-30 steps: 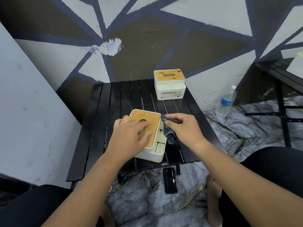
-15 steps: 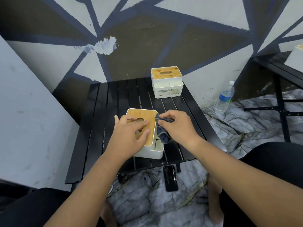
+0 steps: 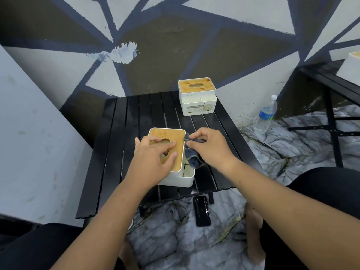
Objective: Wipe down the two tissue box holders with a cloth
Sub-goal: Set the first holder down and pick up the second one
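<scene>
**slatfan:** what could go sideways from here?

**me:** Mostly the near tissue box holder [image 3: 176, 179] sliding. It sits close to the front edge of the black slatted table [image 3: 116, 145], lower middle of the frame. I reckon one hard swipe from the right could shove it off, right onto the phone [image 3: 201, 213] lying on the floor just below. My left hand [image 3: 153, 158] is laid flat on the lid [image 3: 176, 136], fingers spread and pressing down, so that's my only brake. My right hand [image 3: 211, 151] is pinching the dark blue cloth [image 3: 191, 161], which is bunched against the holder's right side over the open side compartments [image 3: 188, 170]. A loose corner could snag in one of those and tip the box.

**slatfan:** and how do the boxes look?

**me:** White bodies, rounded corners, tan wood-look tops with a slot. From here I can't tell whether the near one is clean. The second holder [image 3: 197, 103] is at the table's far right corner, upper middle of the frame, well apart from the first and with neither hand on it. It has a label on the front and what look like little specks on the white.
</scene>
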The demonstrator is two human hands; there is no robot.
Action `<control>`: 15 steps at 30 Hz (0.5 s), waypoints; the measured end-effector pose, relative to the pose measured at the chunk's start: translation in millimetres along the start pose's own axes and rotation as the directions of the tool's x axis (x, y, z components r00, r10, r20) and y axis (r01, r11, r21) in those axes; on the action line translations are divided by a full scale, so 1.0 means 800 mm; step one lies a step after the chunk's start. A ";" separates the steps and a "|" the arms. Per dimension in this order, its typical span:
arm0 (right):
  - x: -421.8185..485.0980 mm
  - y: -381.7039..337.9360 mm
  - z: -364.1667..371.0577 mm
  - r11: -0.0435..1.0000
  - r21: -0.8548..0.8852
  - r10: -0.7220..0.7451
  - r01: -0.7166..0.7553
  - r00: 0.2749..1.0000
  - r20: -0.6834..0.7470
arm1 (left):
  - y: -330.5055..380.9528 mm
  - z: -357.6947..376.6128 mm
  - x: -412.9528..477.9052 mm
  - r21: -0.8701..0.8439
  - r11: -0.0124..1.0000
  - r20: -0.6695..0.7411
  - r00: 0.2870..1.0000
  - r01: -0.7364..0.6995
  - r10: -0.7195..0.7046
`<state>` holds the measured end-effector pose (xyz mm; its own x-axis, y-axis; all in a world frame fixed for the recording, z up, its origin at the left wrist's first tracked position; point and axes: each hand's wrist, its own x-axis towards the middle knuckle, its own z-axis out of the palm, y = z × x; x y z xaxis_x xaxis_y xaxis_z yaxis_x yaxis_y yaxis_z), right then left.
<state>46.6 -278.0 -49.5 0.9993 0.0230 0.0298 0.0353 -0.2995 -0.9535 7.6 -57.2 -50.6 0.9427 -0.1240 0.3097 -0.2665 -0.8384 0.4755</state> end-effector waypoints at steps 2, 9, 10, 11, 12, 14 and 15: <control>-0.020 0.000 0.000 1.000 0.008 -0.026 0.025 0.999 0.020 | 0.000 0.001 0.001 0.007 1.000 0.002 1.000 0.004 -0.004; -0.083 -0.004 -0.001 0.999 0.008 -0.044 0.044 0.993 0.113 | 0.003 0.001 0.000 0.010 1.000 0.015 1.000 0.010 -0.010; -0.088 -0.005 -0.001 0.999 0.017 -0.036 0.034 0.991 0.125 | 0.002 0.001 0.000 0.007 1.000 0.017 1.000 0.008 -0.008; -0.092 -0.006 -0.001 0.999 0.024 -0.028 0.025 0.990 0.141 | 0.002 0.001 0.000 0.007 1.000 0.017 1.000 0.009 -0.009; -0.096 -0.007 -0.002 0.999 0.031 -0.021 0.017 0.988 0.155 | 0.002 0.002 -0.001 0.010 1.000 0.018 1.000 0.010 -0.010; -0.102 -0.006 -0.002 0.999 0.034 -0.017 0.011 0.987 0.161 | 0.003 0.002 -0.001 0.016 1.000 0.016 1.000 0.008 -0.009; -0.103 -0.006 -0.002 0.999 0.033 -0.016 0.011 0.988 0.157 | 0.003 0.002 0.000 0.020 1.000 0.015 1.000 0.006 -0.006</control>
<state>-36.3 -279.7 -47.1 0.9842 0.1768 -0.0022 0.0459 -0.2679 -0.9623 7.1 -60.1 -51.1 0.9472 -0.1268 0.2945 -0.2571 -0.8495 0.4608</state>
